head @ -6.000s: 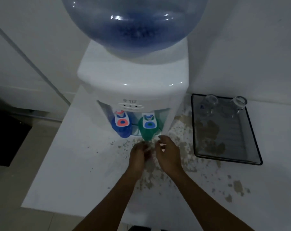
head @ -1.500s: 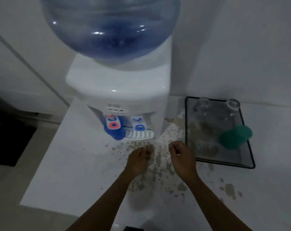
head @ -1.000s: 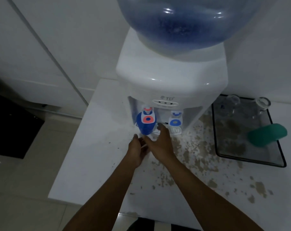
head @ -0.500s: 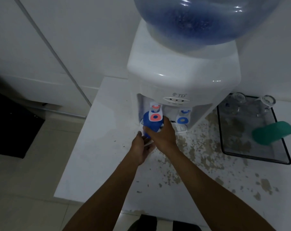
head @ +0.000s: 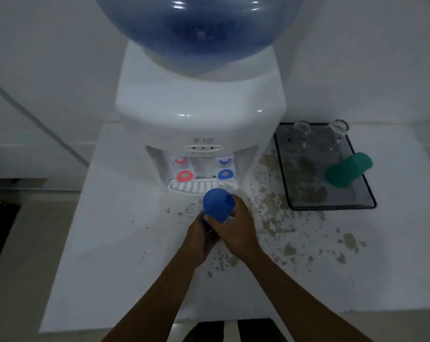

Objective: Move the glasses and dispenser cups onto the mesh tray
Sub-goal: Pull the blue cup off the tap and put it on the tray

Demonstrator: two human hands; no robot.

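A blue dispenser cup (head: 217, 204) is held upside down just in front of the water dispenser's drip grille (head: 202, 186). My right hand (head: 238, 227) wraps its right side and my left hand (head: 201, 236) grips its lower end from the left. The black mesh tray (head: 332, 207) sits to the right of the dispenser. A green dispenser cup (head: 347, 170) lies on its side at the tray's right edge. Two clear glasses (head: 299, 135) (head: 335, 133) stand upside down at the tray's back.
The white water dispenser (head: 199, 124) with a large blue bottle (head: 196, 28) stands at the back of a white counter (head: 115, 243) with flaking, stained patches. Its red tap (head: 183, 176) and blue tap (head: 224, 173) are bare. The counter's left and front edges drop to the floor.
Both hands pulled the blue cup off the red tap and drew it forward, away from the dispenser. Earlier the green cup went from the blue tap to the tray.
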